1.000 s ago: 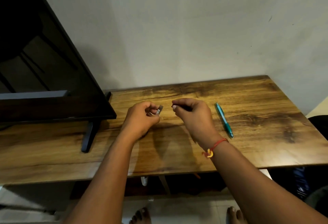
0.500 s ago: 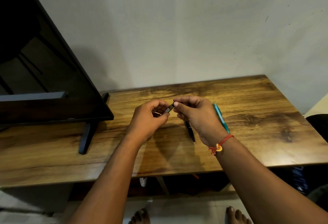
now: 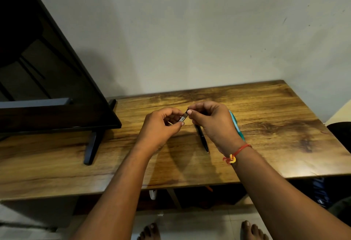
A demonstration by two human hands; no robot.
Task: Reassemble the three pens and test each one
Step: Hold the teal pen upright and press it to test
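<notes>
Over the middle of the wooden table [image 3: 266, 154], my left hand [image 3: 161, 125] pinches a short grey pen barrel [image 3: 183, 117] with a small label. My right hand [image 3: 212, 122] pinches a dark pen part at the barrel's upper end, and the two pieces touch. A black pen [image 3: 202, 139] lies on the table just under my right hand, its tip toward me. A teal pen [image 3: 236, 125] lies behind my right hand, mostly hidden by it.
A black TV [image 3: 47, 87] on a stand [image 3: 93, 144] fills the table's left side. The wall runs along the far edge. My bare feet [image 3: 247, 230] show on the floor below the near table edge.
My hands moved together until the grey barrel met the dark part in my right hand. The black pen came into view under my right hand, which now hides most of the teal pen.
</notes>
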